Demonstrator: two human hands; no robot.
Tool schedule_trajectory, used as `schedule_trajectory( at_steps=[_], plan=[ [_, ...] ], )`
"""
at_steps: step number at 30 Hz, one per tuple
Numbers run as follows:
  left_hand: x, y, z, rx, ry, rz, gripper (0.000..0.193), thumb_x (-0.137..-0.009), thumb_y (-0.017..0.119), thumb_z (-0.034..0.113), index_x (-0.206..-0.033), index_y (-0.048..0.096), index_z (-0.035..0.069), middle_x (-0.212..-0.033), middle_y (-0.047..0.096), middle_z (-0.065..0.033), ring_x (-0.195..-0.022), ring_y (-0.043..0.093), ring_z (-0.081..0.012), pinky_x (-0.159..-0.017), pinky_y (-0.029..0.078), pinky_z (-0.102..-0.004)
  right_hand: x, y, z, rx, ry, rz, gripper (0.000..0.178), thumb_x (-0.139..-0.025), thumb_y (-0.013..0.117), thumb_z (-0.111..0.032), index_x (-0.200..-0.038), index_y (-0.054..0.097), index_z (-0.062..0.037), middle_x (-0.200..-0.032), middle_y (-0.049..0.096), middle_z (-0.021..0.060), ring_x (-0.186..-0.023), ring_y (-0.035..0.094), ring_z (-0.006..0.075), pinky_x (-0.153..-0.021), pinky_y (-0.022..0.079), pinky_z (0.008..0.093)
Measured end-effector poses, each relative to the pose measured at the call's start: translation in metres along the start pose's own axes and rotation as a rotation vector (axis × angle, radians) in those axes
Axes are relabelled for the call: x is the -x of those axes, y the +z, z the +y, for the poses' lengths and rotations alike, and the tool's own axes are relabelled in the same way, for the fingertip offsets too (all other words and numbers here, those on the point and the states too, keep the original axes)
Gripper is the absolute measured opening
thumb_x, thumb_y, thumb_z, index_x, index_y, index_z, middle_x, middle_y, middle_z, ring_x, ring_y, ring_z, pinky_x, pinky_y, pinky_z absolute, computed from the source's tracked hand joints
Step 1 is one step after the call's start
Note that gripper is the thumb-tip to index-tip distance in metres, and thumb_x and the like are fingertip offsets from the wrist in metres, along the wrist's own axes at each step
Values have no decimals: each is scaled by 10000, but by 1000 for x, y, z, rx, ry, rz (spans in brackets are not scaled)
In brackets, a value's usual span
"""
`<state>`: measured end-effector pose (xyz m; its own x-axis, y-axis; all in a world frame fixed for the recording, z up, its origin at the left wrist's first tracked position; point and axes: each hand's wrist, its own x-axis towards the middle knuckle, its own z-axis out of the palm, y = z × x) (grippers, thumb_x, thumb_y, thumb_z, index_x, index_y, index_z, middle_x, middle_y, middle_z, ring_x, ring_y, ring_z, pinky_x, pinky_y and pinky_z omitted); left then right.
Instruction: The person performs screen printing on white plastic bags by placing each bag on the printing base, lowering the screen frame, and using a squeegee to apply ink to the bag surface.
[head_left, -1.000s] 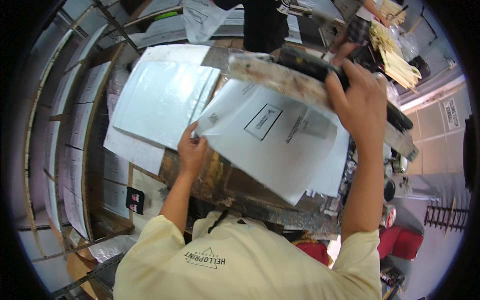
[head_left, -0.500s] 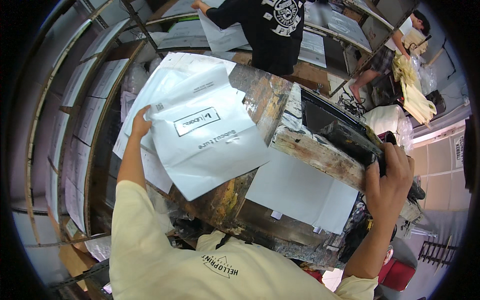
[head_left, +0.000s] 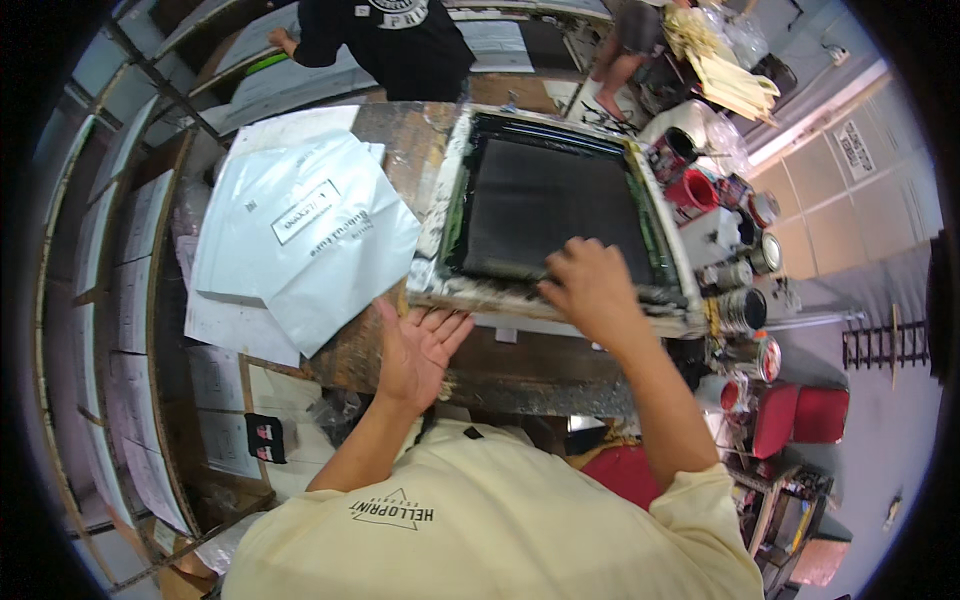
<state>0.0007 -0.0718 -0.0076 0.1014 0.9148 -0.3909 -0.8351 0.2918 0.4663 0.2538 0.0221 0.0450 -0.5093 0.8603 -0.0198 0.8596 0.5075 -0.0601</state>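
Observation:
A screen-printing frame [head_left: 435, 245] with dark mesh lies flat on the worn table in front of me. My left hand [head_left: 420, 350] is palm up and open at the frame's near left corner, holding nothing. Over the near part of the mesh is my right hand [head_left: 592, 290], fingers loosely bent, thumb apart, nothing visible in them. Left of the frame, a printed white plastic mailer bag [head_left: 345, 250] lies askew on a pile of pale bags [head_left: 235, 230]. A strip of white sheet [head_left: 540, 325] shows below the frame's near edge.
Ink tins and a red pot [head_left: 690, 195] crowd the right side of the frame. Racks of printed bags [head_left: 145, 290] stand on the left. A co-worker in a black shirt [head_left: 400, 50] is across the table; another person's legs [head_left: 620, 65] show farther right. A red chair [head_left: 775, 420] stands at right.
The raised, tilted screen frame is now down flat. My left hand has let go of the printed bag, left on the pile, and moved right to the frame. My right hand moved inward over the mesh.

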Motion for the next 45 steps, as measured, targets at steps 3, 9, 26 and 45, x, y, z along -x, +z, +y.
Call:
schedule_trajectory(
  at_steps=[3,9,26,45],
  plan=[
    [-24,-87,-31,-311,-169,113,1194,-865,365,928,-1515,328,-72,-1447,516,-284,-1362,531,-386,-1169,420,-475,34,86,5,-142,34,43,330,-931,693,-427,-1073,737,-132,-996,638,88,-997,614,301,-861,470,461],
    [-63,-141,-60,-283,-395,288,1282,-787,272,1011,-1530,372,-29,-1404,555,-282,-1291,581,-384,-1130,454,-475,57,186,-15,-306,134,-45,383,-852,774,-376,-1127,708,-117,-988,624,91,-981,609,311,-869,544,452],
    [-61,-187,-79,-305,-457,364,1138,-929,311,871,-1614,82,-9,-1508,386,-305,-1288,540,-393,-1096,479,-492,-238,205,175,-104,24,194,360,-865,753,-368,-1125,680,-130,-1018,648,76,-975,641,315,-790,557,461],
    [-36,-134,-57,-384,-239,191,872,-1021,260,760,-1385,502,6,-1273,664,-225,-1202,650,-331,-1072,501,-460,-30,152,29,-142,93,74,375,-829,798,-345,-1059,600,-126,-991,620,92,-952,642,325,-725,585,459]
  ],
)
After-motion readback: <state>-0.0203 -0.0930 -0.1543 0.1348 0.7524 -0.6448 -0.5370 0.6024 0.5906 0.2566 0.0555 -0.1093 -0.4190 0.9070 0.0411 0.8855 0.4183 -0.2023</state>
